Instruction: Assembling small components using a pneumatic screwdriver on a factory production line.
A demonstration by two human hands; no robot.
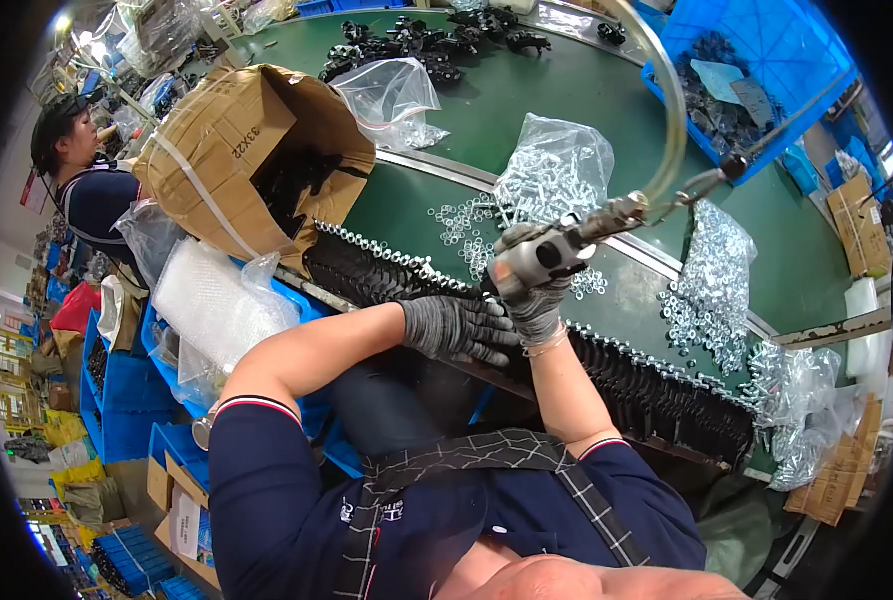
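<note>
Right in front of the person, a long row of black parts point(657, 395) lies on the near edge of the green table point(487, 105). Its long way slants, from a spot by the cardboard box point(197, 150) on the far left, down to the near right. Small silver tops run all along its far edge. Both hands are at the middle of the row, so neither has to reach far. I think the thing that counts most is how the tool point(539, 262) sits over those silver tops. The right hand point(537, 312) has its fingers wrapped round this chunky gray tool, just over the row, and a clear hose point(675, 120) curves up and away from it. The tool's tip is hidden, so I cannot tell if it touches a top. The left hand point(459, 328) is just to the left and a bit closer to the body. It seems to lie on the near side of the row, palm down, its fingers almost straight and pointing right, toward the other wrist. I cannot tell if it pinches a part underneath. The left arm is bent at the elbow and comes in from the side, while the right forearm slants up and in from the lower right.
</note>
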